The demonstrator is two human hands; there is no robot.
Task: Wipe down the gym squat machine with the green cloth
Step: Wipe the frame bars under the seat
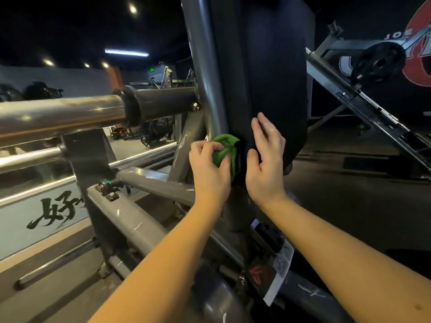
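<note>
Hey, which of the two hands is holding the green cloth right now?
The left hand: it grips the bunched green cloth beside the black pad, while the right hand rests bare on that pad.

Only part of the green cloth (225,148) shows: the left hand (208,169) covers much of it with curled fingers, and its far edge slips into the dark gap beside the black pad (275,78). That pad runs off the top at 12 o'clock. At 5 o'clock, the white label (278,273) is too blurred to read. At 2 o'clock, the wall lettering (396,34) is cut off by the right edge.
</note>
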